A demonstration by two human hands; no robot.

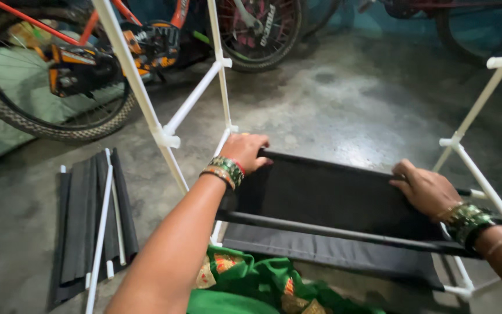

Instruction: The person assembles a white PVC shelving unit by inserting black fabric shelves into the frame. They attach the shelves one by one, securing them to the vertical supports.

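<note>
While the left hand [245, 150] curled its grip over the far edge of the taut black fabric shelf [321, 197], the right hand [425, 189] lay pressed flat on it, framed by white tubes [196, 99].

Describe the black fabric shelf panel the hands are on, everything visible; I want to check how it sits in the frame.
The black fabric shelf panel looks like thin woven cloth, stretched roughly level between the white tube frame. A dark rod runs through its near edge, with a strip of cloth beyond it. The left hand grips its far left corner; the right hand presses on its right side.
</note>
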